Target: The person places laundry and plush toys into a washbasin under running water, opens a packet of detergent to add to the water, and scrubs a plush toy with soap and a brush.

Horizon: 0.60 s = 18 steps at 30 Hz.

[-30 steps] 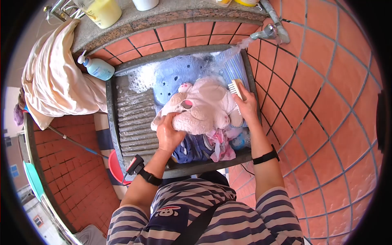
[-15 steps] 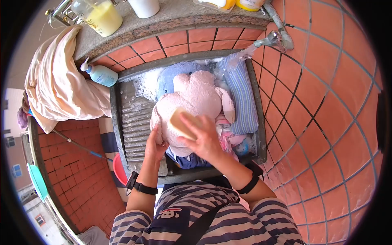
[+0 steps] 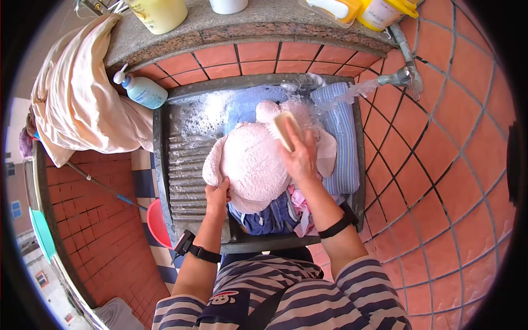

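Observation:
A pale pink plush toy [image 3: 253, 162] lies in a stone wash sink [image 3: 160, 181] with a ridged washboard [image 3: 190, 179] on its left. My left hand [image 3: 218, 193] grips the toy by its lower left edge, fingers closed on the plush. In my right hand [image 3: 301, 155] is a scrubbing brush [image 3: 285, 131] with a pale back, its bristles against the toy's upper right part. A striped blue cloth [image 3: 338, 140] lies along the right side of the sink. Beneath the toy are a blue cloth [image 3: 256, 104], dark blue fabric [image 3: 269, 219] and pink fabric [image 3: 301, 212].
Water runs from a tap [image 3: 404, 78] at the upper right. Suds [image 3: 203, 113] float at the back left. A blue pump bottle [image 3: 144, 92] stands by the left corner, beside draped cream fabric [image 3: 91, 104]. Containers line the stone ledge [image 3: 247, 25]. A red basin [image 3: 158, 223] sits low left.
My right hand has moved the brush up and right, from the toy's middle to its upper right part. My left hand still holds the lower left edge. The head view has shifted somewhat.

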Tool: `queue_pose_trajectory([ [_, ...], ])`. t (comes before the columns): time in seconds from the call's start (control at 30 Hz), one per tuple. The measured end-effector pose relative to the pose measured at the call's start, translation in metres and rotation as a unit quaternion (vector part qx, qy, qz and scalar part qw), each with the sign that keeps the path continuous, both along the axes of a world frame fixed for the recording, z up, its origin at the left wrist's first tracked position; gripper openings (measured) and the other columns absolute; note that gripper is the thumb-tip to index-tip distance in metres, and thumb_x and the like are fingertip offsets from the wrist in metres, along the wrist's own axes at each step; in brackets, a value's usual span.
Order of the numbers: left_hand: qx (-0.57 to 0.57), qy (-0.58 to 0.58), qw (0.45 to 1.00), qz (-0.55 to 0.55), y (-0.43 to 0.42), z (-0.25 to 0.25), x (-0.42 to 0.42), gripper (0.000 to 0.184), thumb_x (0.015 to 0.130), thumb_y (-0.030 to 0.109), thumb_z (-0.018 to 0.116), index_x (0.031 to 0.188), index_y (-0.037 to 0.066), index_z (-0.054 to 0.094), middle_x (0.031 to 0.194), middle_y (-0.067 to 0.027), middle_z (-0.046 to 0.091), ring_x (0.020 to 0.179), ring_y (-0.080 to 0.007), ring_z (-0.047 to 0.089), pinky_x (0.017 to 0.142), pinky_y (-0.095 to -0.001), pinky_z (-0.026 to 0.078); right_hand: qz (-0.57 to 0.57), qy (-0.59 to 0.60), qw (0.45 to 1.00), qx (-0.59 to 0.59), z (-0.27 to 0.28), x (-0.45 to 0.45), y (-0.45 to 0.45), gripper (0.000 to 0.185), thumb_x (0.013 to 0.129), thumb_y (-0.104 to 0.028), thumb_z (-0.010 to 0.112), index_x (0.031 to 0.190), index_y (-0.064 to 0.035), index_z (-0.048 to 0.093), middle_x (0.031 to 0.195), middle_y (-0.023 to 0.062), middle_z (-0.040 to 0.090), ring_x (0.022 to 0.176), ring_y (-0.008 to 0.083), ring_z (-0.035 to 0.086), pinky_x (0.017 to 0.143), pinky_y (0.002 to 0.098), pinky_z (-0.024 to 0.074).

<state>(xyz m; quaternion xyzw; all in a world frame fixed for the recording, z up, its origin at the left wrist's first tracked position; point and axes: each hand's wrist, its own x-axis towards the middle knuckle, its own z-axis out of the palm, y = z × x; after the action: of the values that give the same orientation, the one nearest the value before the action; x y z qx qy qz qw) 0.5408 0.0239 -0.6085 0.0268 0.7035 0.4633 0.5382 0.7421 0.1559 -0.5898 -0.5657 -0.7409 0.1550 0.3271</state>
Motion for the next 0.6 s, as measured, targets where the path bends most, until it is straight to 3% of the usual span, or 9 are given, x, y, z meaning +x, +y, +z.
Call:
queue_pose_trajectory([
  [0.07, 0.022, -0.018, 0.999, 0.037, -0.002, -0.005, 0.0, 0.013, 0.085, 0.015, 0.06, 0.094, 0.007, 0.055, 0.057, 0.0024, 0.047, 0.04, -0.0064, 0.038, 0.034, -0.0228, 0.024, 0.213, 0.015, 0.977, 0.023, 0.019, -0.054, -0.067, 0.089, 0.064, -0.026, 0.079, 0.139, -0.0372, 0.033, 0.096, 0.0128, 0.05, 0.09, 0.0281, 0.053, 0.077, 0.0436, 0.0447],
  [0.17, 0.008, 0.015, 1.0, -0.002, -0.001, 0.011, -0.011, 0.017, 0.078, 0.014, 0.068, 0.089, 0.004, 0.06, 0.065, 0.0011, 0.056, 0.042, -0.0048, 0.039, 0.036, -0.0223, 0.025, 0.24, -0.035, 0.97, 0.02, 0.015, -0.036, -0.058, 0.081, 0.061, -0.02, 0.078, 0.134, -0.0326, 0.044, 0.098, 0.0114, 0.05, 0.092, 0.0307, 0.051, 0.082, 0.0419, 0.0423],
  [0.27, -0.018, 0.039, 0.996, -0.081, 0.004, 0.026, -0.015, 0.014, 0.079, 0.014, 0.067, 0.081, 0.004, 0.058, 0.06, 0.0032, 0.05, 0.041, -0.0033, 0.035, 0.035, -0.0225, 0.023, 0.042, -0.161, 0.985, 0.044, 0.0, 0.047, 0.01, 0.07, 0.067, -0.017, 0.073, 0.131, -0.029, 0.048, 0.091, 0.0128, 0.049, 0.084, 0.0319, 0.05, 0.076, 0.0436, 0.0427],
  [0.3, -0.011, -0.004, 0.997, -0.083, 0.005, 0.036, -0.017, 0.018, 0.08, 0.017, 0.068, 0.076, 0.004, 0.056, 0.057, 0.0056, 0.044, 0.04, -0.0032, 0.032, 0.035, -0.0219, 0.021, 0.005, -0.167, 0.985, 0.035, -0.012, 0.072, 0.024, 0.067, 0.073, -0.022, 0.07, 0.134, -0.0342, 0.044, 0.086, 0.0135, 0.05, 0.08, 0.0327, 0.051, 0.074, 0.0431, 0.0426],
  [0.33, -0.005, -0.092, 0.993, -0.079, 0.005, 0.045, -0.02, 0.025, 0.082, 0.022, 0.069, 0.074, 0.004, 0.053, 0.059, 0.0049, 0.043, 0.041, -0.0033, 0.029, 0.035, -0.0217, 0.019, -0.019, -0.151, 0.988, 0.009, -0.007, 0.084, 0.028, 0.06, 0.073, -0.023, 0.07, 0.13, -0.0295, 0.05, 0.082, 0.0144, 0.05, 0.079, 0.0338, 0.051, 0.075, 0.0429, 0.0425],
  [0.4, -0.027, -0.237, 0.971, 0.007, -0.006, 0.064, -0.023, 0.04, 0.086, 0.031, 0.063, 0.1, 0.0, 0.043, 0.089, -0.0113, 0.049, 0.05, -0.0049, 0.031, 0.04, -0.0186, 0.024, 0.003, -0.114, 0.99, -0.08, 0.004, 0.083, 0.026, 0.057, 0.077, -0.023, 0.068, 0.131, -0.0232, 0.05, 0.085, 0.0161, 0.051, 0.081, 0.0341, 0.051, 0.077, 0.0432, 0.0421],
  [0.47, -0.027, -0.328, 0.94, 0.089, -0.015, 0.091, -0.029, 0.069, 0.09, 0.044, 0.052, 0.128, -0.007, 0.025, 0.114, -0.0283, 0.043, 0.056, -0.0069, 0.034, 0.047, -0.0178, 0.032, 0.001, -0.055, 0.991, -0.121, 0.012, 0.075, 0.017, 0.057, 0.078, -0.024, 0.068, 0.131, -0.014, 0.049, 0.106, 0.0204, 0.057, 0.091, 0.034, 0.052, 0.082, 0.0411, 0.0421],
  [0.53, 0.018, -0.417, 0.898, 0.136, -0.023, 0.115, -0.039, 0.077, 0.093, 0.051, 0.04, 0.132, -0.014, 0.024, 0.132, -0.0424, 0.026, 0.058, -0.0074, 0.037, 0.051, -0.0194, 0.04, -0.014, -0.02, 0.993, -0.115, 0.003, 0.076, 0.002, 0.06, 0.079, -0.024, 0.068, 0.133, -0.0107, 0.047, 0.115, 0.0201, 0.054, 0.097, 0.0324, 0.051, 0.086, 0.0397, 0.0418],
  [0.6, 0.092, -0.493, 0.853, 0.142, -0.031, 0.134, -0.04, 0.081, 0.092, 0.054, 0.038, 0.133, -0.014, 0.021, 0.133, -0.0436, 0.022, 0.063, -0.0103, 0.042, 0.056, -0.0225, 0.044, -0.022, -0.009, 0.993, -0.116, 0.004, 0.075, -0.023, 0.06, 0.079, -0.024, 0.068, 0.133, -0.0105, 0.046, 0.113, 0.0197, 0.055, 0.098, 0.0319, 0.052, 0.086, 0.0395, 0.0416],
])
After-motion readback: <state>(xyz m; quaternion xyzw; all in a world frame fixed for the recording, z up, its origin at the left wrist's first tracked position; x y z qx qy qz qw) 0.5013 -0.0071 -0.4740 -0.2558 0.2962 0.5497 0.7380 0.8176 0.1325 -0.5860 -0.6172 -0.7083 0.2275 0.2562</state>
